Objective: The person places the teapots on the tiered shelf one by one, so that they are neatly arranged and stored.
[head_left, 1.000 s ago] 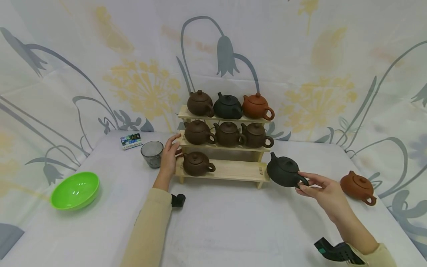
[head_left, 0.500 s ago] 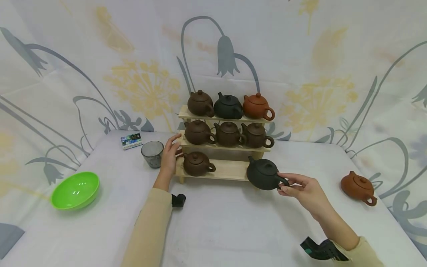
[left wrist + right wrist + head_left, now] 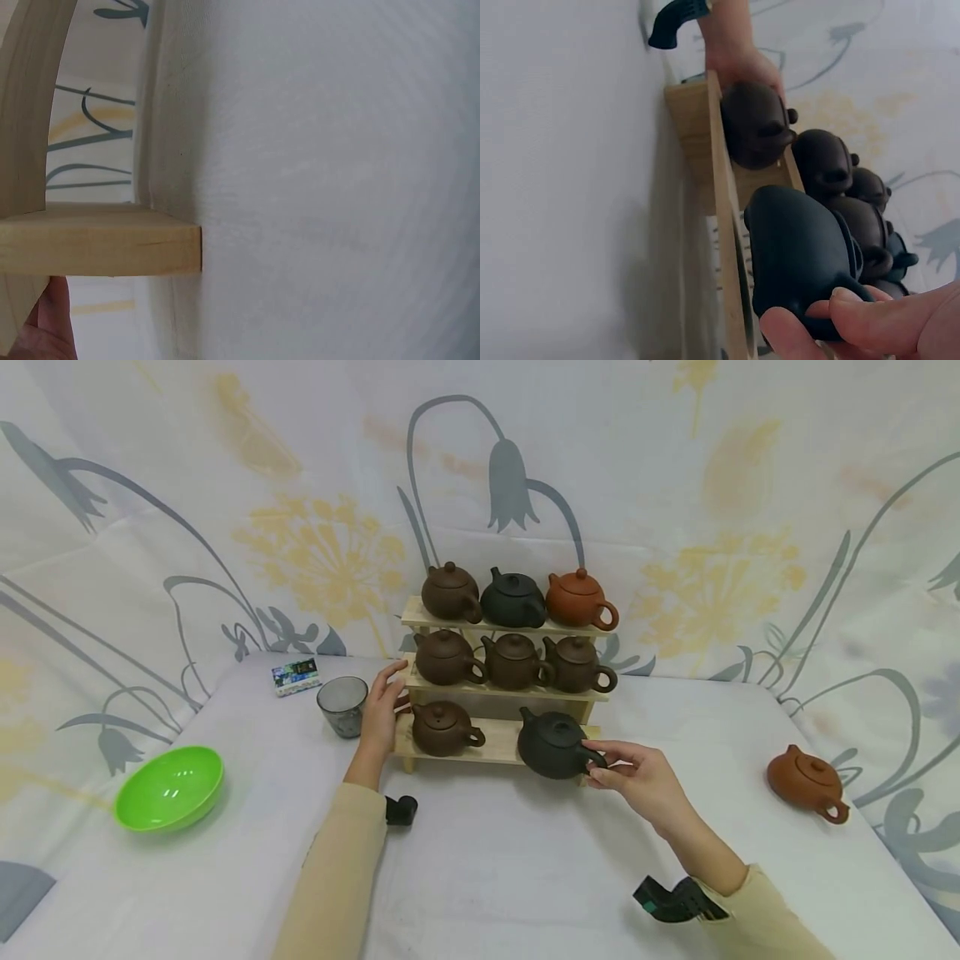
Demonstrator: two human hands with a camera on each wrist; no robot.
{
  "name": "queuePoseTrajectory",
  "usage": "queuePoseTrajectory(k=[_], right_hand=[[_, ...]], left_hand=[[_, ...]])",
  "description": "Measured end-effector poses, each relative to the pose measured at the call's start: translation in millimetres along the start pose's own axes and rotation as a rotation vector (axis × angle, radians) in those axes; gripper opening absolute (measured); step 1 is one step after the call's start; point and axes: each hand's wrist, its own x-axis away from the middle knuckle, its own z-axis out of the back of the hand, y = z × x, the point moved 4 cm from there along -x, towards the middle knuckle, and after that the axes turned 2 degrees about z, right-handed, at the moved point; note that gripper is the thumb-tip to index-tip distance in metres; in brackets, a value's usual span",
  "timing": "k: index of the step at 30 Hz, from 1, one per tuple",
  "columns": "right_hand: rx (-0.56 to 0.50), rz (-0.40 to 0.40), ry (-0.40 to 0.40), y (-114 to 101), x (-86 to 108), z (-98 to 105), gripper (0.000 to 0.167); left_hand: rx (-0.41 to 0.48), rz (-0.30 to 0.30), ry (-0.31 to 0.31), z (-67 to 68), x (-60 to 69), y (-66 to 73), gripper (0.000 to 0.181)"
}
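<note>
My right hand (image 3: 637,781) pinches the handle of a black teapot (image 3: 553,745) between thumb and fingers. The teapot is level, its spout to the left, over the right part of the bottom tier; the right wrist view cannot settle whether its base touches the wood. At the left end of the wooden stepped stand (image 3: 498,752), my left hand (image 3: 380,714) grips the side frame, and part of it shows behind the wood in the left wrist view. A brown teapot (image 3: 442,728) sits on the bottom tier near that hand.
Several teapots fill the middle and top tiers, among them a reddish one (image 3: 579,600). Another reddish-brown teapot (image 3: 808,783) stands far right on the white cloth. Left lie a grey glass cup (image 3: 342,708), a small patterned box (image 3: 296,677) and a green bowl (image 3: 168,789).
My right hand has carried the black teapot leftward, from beside the stand's right end to over its bottom tier. The left hand has stayed where it was.
</note>
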Motion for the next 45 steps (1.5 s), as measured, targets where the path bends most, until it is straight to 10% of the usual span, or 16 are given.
queuePoseTrajectory(k=[27, 45], right_hand=[[-0.029, 0.088, -0.049, 5.5, -44.5, -34.8, 0.035], [0.070, 0.076, 0.108, 18.3, -12.4, 1.2, 0.040]], left_hand=[[-0.012, -0.006, -0.011, -1.3, 2.5, 2.3, 0.039], [-0.011, -0.001, -0.007, 0.1, 2.2, 0.8, 0.038]])
